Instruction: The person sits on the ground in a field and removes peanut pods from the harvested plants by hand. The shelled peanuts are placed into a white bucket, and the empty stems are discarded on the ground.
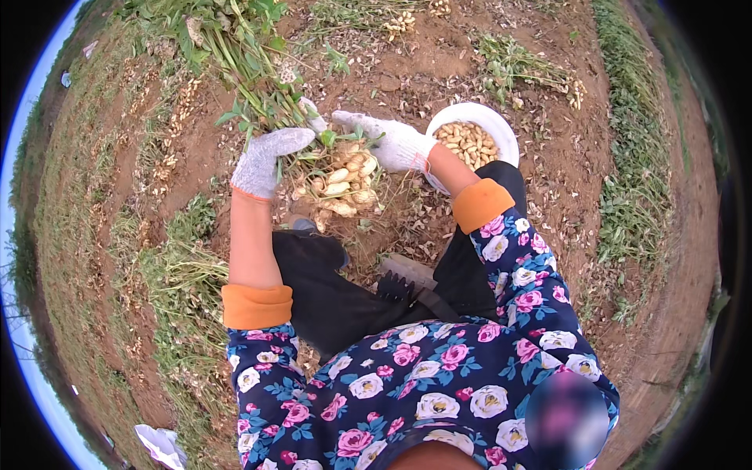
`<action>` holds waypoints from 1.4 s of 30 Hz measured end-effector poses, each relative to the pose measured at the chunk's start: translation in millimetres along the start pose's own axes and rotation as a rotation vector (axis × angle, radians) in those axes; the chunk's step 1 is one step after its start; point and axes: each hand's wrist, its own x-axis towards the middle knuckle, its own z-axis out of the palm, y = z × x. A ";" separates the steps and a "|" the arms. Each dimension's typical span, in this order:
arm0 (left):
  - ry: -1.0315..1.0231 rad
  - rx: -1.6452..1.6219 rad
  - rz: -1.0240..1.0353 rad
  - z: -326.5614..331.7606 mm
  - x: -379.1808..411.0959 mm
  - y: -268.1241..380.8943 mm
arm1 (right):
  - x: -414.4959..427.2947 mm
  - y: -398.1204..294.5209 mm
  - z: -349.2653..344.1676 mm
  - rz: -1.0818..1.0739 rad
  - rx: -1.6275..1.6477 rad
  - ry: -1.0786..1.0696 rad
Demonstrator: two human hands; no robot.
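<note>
My left hand [264, 158], in a pale knit glove, is wrapped around the stems of a bundle of peanut plants [249, 64]. The leafy tops point away from me, and a cluster of pale peanut pods [349, 182] hangs from the root end, towards me. My right hand [393, 141], gloved alike, is at the right side of this cluster, its upper finger stretched left across the leaves. Its other fingertips are hidden, so I cannot tell whether they pinch anything. Beyond my right wrist stands a white bucket [508, 132] with loose peanuts [467, 143] inside.
Pulled peanut plants lie on the left [188, 282] and at the upper right [523, 64]. A green plant row [631, 147] runs along the right side. Dry leaves litter the brown soil [429, 59]. White sheeting [160, 445] lies at the lower left.
</note>
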 end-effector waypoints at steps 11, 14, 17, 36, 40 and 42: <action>0.227 -0.211 0.048 -6.8 -0.3 13.3 | -53.6 12.8 69.2 0.496 0.591 0.002; 0.247 -0.099 0.118 -23.0 3.1 2.8 | -71.4 6.0 65.0 0.446 0.790 0.031; 0.285 0.189 0.348 -37.4 4.0 -10.2 | -77.6 -24.9 28.4 0.487 0.529 0.032; -0.216 -0.145 -0.087 -21.8 -7.8 -30.6 | -97.3 -27.4 -74.9 0.098 1.334 0.679; -0.270 -0.188 -0.186 1.7 -1.2 -33.3 | -82.1 -51.6 -89.1 0.129 1.557 0.835; -0.311 -0.197 -0.192 5.6 3.9 -36.9 | -75.8 -23.4 -109.4 -0.172 1.728 0.583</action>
